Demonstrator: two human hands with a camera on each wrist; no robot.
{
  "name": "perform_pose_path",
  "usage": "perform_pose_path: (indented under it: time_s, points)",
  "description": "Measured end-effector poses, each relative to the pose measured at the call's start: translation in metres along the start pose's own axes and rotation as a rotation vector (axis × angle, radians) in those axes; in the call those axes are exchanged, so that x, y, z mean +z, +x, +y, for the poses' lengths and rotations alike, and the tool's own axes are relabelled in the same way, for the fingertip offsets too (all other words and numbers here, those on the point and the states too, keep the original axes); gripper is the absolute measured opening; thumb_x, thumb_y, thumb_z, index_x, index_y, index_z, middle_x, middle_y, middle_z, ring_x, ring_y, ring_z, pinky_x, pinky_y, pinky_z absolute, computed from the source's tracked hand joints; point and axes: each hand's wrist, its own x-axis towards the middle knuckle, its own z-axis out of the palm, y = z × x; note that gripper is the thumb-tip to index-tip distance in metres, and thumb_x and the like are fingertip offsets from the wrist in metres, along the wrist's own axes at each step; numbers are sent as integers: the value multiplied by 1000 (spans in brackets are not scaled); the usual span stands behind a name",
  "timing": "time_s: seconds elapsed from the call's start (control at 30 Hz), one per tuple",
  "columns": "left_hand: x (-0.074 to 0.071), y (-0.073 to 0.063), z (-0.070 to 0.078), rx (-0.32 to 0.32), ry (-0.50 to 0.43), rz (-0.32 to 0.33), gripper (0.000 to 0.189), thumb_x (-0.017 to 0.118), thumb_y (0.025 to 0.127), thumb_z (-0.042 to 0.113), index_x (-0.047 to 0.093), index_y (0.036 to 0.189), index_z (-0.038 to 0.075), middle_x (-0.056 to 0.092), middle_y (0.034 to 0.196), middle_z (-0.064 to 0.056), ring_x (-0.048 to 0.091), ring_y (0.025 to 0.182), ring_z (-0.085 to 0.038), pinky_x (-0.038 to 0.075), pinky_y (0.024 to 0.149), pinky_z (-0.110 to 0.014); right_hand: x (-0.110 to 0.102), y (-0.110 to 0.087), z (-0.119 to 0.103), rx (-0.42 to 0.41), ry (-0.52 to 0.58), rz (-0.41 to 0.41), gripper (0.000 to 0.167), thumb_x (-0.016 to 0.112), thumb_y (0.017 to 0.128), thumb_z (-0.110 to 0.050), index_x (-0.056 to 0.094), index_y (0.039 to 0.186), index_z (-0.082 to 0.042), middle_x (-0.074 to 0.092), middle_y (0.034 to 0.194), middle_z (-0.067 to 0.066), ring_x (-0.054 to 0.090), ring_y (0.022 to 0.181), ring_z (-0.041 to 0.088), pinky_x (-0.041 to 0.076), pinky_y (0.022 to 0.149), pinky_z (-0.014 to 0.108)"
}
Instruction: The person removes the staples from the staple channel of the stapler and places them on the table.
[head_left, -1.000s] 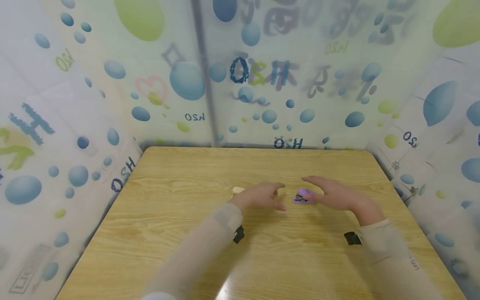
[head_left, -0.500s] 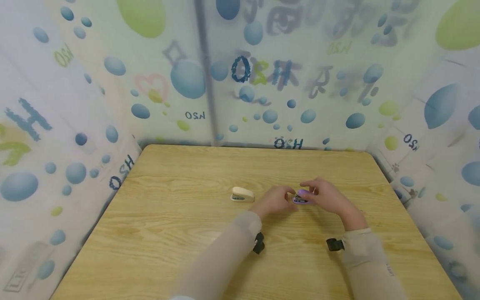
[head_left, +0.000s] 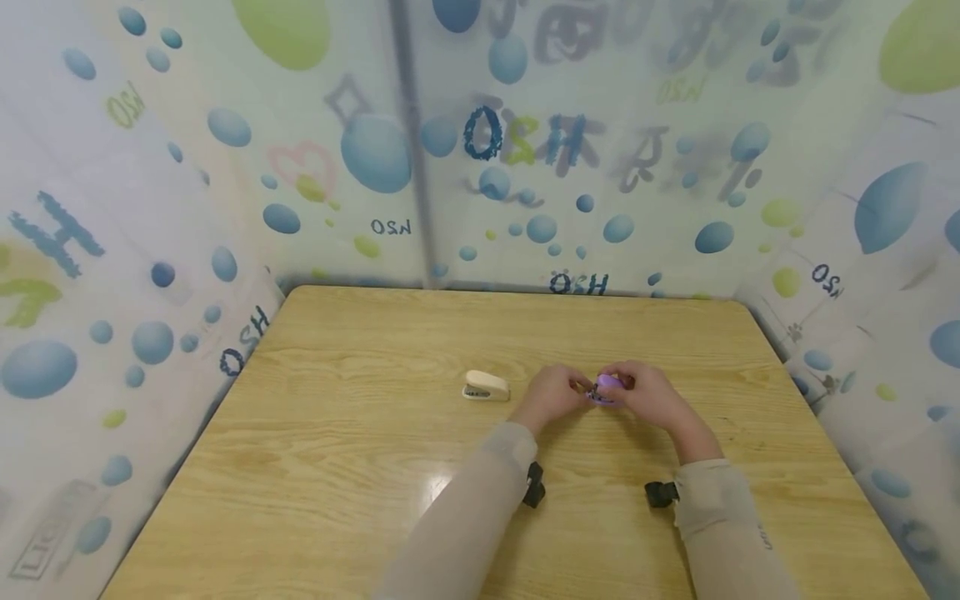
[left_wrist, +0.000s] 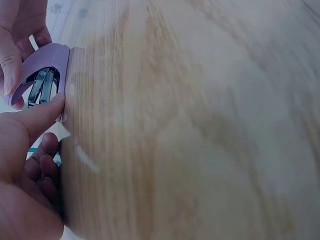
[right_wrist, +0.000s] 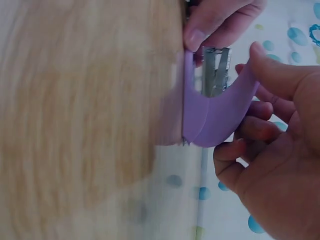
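The purple stapler (head_left: pixel 606 388) is small and rounded, with a smooth lilac plastic shell whose top arm is lifted away from the base, so that the grey metal staple channel (right_wrist: pixel 216 70) shows in the gap between the two. It sits on the wooden table (head_left: pixel 360 467), a little past the middle and towards the right, held between both hands. The left hand (head_left: pixel 553 393) has its fingers curled, and its thumb tip (left_wrist: pixel 47 107) presses against the base end of the shell. The right hand (head_left: pixel 647 395) wraps the curved top from the other side, thumb along the upper arm and the other fingers curled behind it. In the head view the hands cover most of the purple stapler, and only a sliver of lilac shows between them. The wrist views are blurred across the table grain, and each cuts off part of the hand it shows. A cream stapler (head_left: pixel 486 387) lies closed on the table just to the left of the left hand, apart from it
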Motion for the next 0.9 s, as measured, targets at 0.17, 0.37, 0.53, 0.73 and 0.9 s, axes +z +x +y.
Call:
perform_pose_path:
  time_s: [0.17,0.37,0.53,0.73,0.9]
  points:
    - [-2,0,2,-30,-14,18,21,86,90,29,84,109,21,81,110,4,71,97,-12,57,85,-28,3,4,5,-33,32,-7,24,67,106,-20,69,122,-3,70,116,18,63,99,25,53,82,35]
    - [-1,-1,5,-54,-11,28,19,89,88,30,85,105,22,82,106,8,73,103,-12,57,92,-28,4,0,4,-43,22,-24,24,63,108,-21,64,123,-2,65,117,19,60,99,28,51,80,34]
    - [1,0,3,-60,-6,44,18,89,87,31,86,102,23,82,103,9,72,102,-12,57,92,-28,7,-2,3,-68,-8,0,21,63,108,-19,64,121,-2,63,122,21,60,104,30,53,86,39]
    - [3,3,1,-62,-12,41,18,90,86,31,86,101,24,82,104,10,72,103,-11,57,94,-29,9,-2,4,-70,-14,15,22,62,109,-18,63,123,-1,63,121,21,61,105,30,53,87,41]
    - [4,4,2,-66,-14,43,17,90,86,31,86,101,24,82,104,10,72,105,-12,56,95,-29,7,-4,2,-66,-6,15,21,61,109,-17,63,122,-1,62,121,21,60,104,30,52,86,41]
